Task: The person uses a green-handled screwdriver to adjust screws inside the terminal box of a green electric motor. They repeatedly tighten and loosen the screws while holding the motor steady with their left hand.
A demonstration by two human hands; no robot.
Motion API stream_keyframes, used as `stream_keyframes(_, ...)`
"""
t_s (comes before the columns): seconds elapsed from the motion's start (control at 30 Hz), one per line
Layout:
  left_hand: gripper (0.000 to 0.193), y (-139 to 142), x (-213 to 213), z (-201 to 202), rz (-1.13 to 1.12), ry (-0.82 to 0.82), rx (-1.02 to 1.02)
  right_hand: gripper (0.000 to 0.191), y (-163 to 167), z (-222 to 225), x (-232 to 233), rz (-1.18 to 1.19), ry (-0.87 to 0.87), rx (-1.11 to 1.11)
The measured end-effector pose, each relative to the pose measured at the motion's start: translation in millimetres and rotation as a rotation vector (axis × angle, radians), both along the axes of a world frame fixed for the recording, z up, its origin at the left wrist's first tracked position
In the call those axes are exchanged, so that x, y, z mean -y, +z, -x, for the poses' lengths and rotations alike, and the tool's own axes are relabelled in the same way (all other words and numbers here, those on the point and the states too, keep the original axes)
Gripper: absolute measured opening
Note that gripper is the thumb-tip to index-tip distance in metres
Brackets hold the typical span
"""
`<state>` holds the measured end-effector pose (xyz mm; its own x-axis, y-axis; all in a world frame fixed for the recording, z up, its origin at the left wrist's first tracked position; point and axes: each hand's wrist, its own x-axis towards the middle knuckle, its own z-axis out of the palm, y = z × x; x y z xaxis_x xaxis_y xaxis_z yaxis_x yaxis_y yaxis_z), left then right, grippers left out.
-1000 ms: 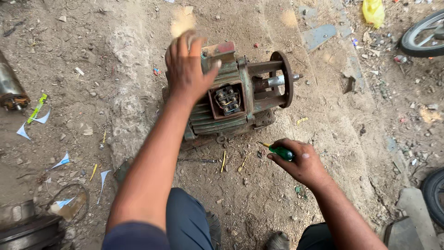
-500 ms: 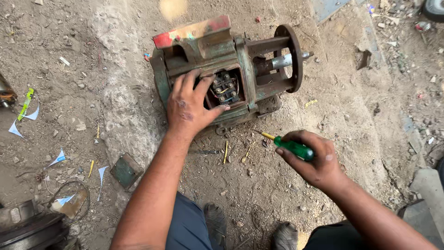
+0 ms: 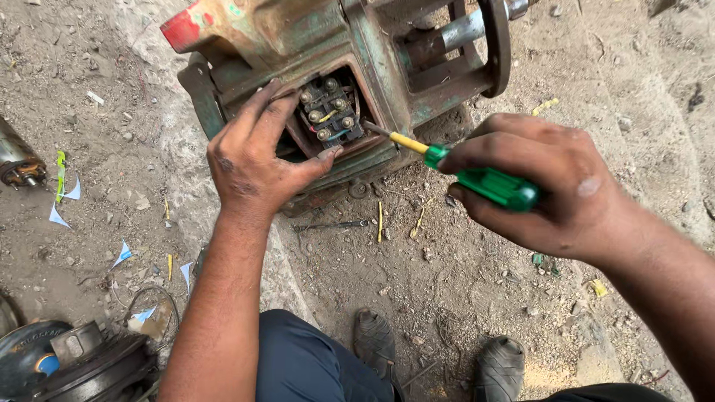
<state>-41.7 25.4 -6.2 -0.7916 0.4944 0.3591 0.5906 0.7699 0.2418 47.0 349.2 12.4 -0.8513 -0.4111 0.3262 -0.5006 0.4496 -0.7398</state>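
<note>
Green-handled screwdriver (image 3: 477, 179) gripped by right hand (image 3: 536, 186); left hand (image 3: 253, 160) steadies motor (image 3: 372, 45).

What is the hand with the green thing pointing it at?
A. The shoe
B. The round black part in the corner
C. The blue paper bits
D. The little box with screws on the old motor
D: the right hand holds a green-handled screwdriver whose tip reaches into the open terminal box on the old motor, while the left hand rests on the box's edge.
</note>
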Motion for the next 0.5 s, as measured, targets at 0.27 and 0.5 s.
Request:
stream_keyframes(0.27,0.072,-11,7,4,0.027,-0.031,-0.046,0.039,4,8,12,-0.304,0.048,-0.006)
stream_keyframes(0.5,0.070,-15,12,4,0.038,-0.054,-0.055,0.039,20,52,18,-0.239,0.143,-0.031)
